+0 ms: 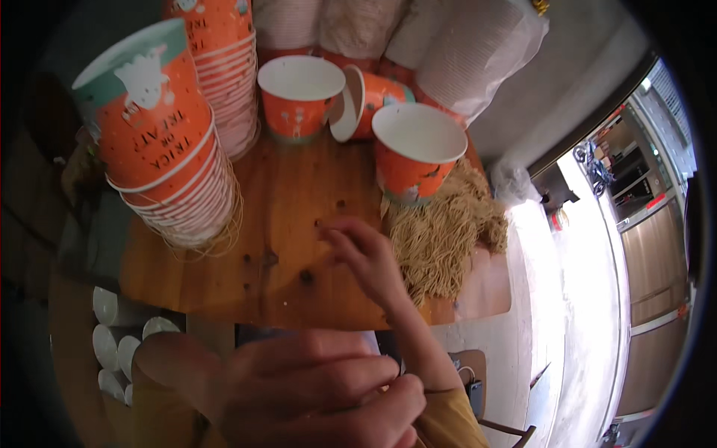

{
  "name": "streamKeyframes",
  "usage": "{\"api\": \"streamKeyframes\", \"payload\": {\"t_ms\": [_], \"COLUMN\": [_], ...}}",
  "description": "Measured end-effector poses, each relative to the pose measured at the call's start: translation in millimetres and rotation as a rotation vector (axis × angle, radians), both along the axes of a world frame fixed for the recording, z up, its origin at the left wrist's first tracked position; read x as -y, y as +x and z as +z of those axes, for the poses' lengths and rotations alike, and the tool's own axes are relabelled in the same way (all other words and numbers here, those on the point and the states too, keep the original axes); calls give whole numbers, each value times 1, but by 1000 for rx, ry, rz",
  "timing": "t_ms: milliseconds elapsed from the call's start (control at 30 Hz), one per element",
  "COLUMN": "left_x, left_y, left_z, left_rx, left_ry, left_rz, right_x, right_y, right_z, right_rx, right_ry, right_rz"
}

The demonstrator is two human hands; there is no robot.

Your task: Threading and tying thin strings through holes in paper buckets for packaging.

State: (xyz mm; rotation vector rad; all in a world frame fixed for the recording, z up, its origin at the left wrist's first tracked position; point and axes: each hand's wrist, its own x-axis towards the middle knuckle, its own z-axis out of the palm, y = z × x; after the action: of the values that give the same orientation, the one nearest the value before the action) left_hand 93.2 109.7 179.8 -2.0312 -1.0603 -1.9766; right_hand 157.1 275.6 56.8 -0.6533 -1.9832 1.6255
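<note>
Nearest the camera, the left hand point(314, 392) is looming, slightly blurred, before the near edge of the table point(291, 216); its fingers are curling inward and hiding the palm, so I cannot tell whether it is gripping anything. Low and left of the table, white bowls point(106, 347) are sitting in shadow, the left arm partly covering them. Over the table's near half the right hand point(366, 257) is hovering, its fingers loosely bent and parted, gripping nothing that shows. Just beside it, on the table's right side, the strands point(437, 250) are lying in a tan heap. The right cup point(411, 172) is standing upright at the heap's far part, hiding whatever is under its base. On the table's left side the front stack point(160, 142) is standing upside down, thin bands point(224, 239) looping about its lower end; dark capitals and a white cartoon figure are showing inverted on its orange wall. Farther across the table, the left cup point(299, 116) is standing upright, the lying cup point(377, 93) is half hiding behind the right one, and the back stack point(224, 82), similarly lettered, is running off the top edge. At the table's far side, wrapped stacks point(478, 60) are being cut off above, their plastic blurring any detail. Right of the table, the doorway point(549, 299) is washing out in glare
</note>
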Motion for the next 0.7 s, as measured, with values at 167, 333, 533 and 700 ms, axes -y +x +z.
{"api": "streamKeyframes", "payload": {"t_ms": [167,333,533,700], "left_x": [-33,-107,-133,-138], "left_y": [-41,-38,2,8], "left_z": [-19,-138,-169,-176], "left_rx": [-205,-15,-330,-386], "left_ry": [-320,-773,-743,-784], "left_rz": [61,60,153,222], "right_x": [-36,-22,-16,-16], "right_y": [108,158,146,140], "right_z": [-19,-32,-35,-35], "right_rx": [92,206,193,166], "right_ry": [247,383,509,468], "right_rz": [-523,-596,-561,-582]}}
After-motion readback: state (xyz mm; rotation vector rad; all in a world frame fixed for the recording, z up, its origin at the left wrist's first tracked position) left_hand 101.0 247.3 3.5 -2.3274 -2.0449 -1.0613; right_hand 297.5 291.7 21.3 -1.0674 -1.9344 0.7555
